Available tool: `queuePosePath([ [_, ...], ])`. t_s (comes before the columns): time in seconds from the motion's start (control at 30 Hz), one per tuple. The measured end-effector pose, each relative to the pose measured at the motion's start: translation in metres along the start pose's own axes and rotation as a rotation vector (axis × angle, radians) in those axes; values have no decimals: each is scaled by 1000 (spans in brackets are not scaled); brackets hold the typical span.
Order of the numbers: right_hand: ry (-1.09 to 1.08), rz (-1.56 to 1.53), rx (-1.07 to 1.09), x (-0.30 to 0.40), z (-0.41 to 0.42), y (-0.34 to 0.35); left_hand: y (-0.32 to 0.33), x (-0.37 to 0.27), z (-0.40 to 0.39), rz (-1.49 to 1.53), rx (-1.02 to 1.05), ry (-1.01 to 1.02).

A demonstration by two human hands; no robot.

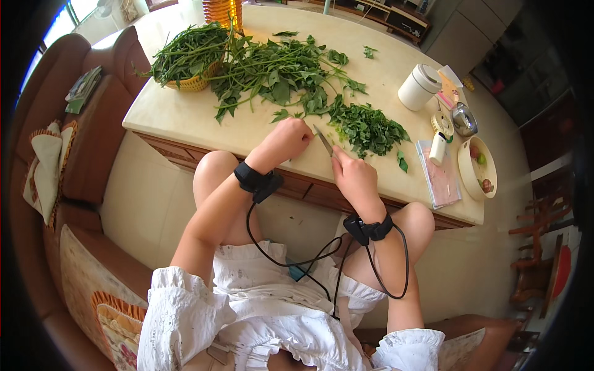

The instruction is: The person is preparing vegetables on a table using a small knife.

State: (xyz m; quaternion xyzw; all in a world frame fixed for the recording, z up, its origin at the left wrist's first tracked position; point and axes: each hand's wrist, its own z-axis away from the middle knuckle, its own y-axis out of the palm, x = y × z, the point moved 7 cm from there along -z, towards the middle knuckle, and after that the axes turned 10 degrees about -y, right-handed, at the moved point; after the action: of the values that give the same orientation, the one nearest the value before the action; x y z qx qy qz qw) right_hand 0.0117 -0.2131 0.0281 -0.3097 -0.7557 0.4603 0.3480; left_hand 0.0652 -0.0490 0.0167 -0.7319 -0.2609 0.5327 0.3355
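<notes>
My right hand (pixel 356 178) grips a small knife (pixel 323 140), its index finger stretched along it and the blade tilted up and left towards the other hand. Close to the blade tip, at the table's near edge, my left hand (pixel 291 139) has its fingers curled in; its palm side is hidden, so whether it holds something cannot be told. Cut green leaves (pixel 371 130) form a pile just beyond my right hand. Past both hands spreads a loose heap of leafy green stems (pixel 278 69). More greens (pixel 195 51) overflow a yellow woven basket (pixel 192 84) at the far left.
On the pale table (pixel 171 111), to the right, stand a white lidded canister (pixel 417 88), a metal bowl (pixel 464 119), a handheld fan (pixel 438 147), a pink packet (pixel 438 181) and a cream bowl (pixel 468 183) with fruit. Black cables (pixel 287 265) hang from my wrist straps. A brown sofa (pixel 88 153) stands left.
</notes>
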Motion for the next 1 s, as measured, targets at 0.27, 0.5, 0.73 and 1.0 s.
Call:
queuePosePath([
  [0.27,11,-9,25,-3,4,-3,-3,-6,1,38,-86,77],
  [0.5,12,2,36,-5,9,-4,-9,-2,5,26,-74,71],
  [0.73,53,-49,56,-7,10,-15,-9,-2,7,24,-40,91],
  [1.0,-20,54,47,11,7,0,-3,7,3,1,68,-49],
])
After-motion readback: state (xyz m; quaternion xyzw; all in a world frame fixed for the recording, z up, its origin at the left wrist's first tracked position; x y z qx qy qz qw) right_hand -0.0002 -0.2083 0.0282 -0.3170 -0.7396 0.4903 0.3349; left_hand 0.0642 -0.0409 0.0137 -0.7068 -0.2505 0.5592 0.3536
